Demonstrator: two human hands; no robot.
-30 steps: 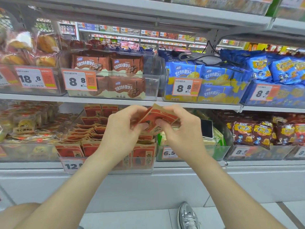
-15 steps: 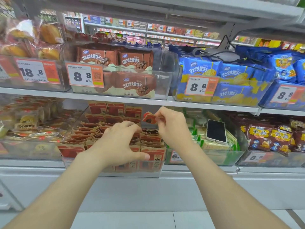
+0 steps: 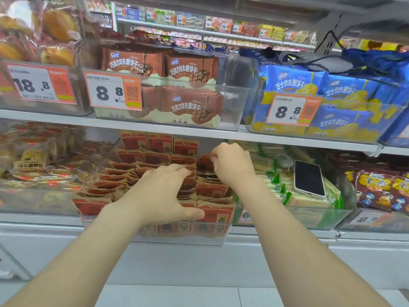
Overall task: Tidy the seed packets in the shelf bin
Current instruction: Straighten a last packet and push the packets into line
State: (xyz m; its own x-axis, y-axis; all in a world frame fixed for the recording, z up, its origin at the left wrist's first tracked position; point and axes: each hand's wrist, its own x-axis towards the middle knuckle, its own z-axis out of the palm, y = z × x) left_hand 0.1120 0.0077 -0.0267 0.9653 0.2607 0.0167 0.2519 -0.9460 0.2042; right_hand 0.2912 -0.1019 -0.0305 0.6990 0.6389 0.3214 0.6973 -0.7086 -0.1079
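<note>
- Middle rows of seed packets (image 3: pixel 137 156): hidden under the left hand (image 3: pixel 161 193), which lies flat over them.
- The raised packet (image 3: pixel 204 162) pinched by the right hand (image 3: pixel 232 162): print blurred, lower part hidden behind the next row.
- The price tag (image 3: pixel 244 216) on the green-pack bin: mostly behind the right forearm, only a "6" shows.
- The far-aisle tags (image 3: pixel 194 19): too small to read.
- The blue biscuit packs (image 3: pixel 398 120): cut off at the right edge.

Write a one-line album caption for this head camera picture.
Left hand rests on red-and-brown paper seed packets in a clear plastic shelf bin while the right hand pinches a single packet.
</note>
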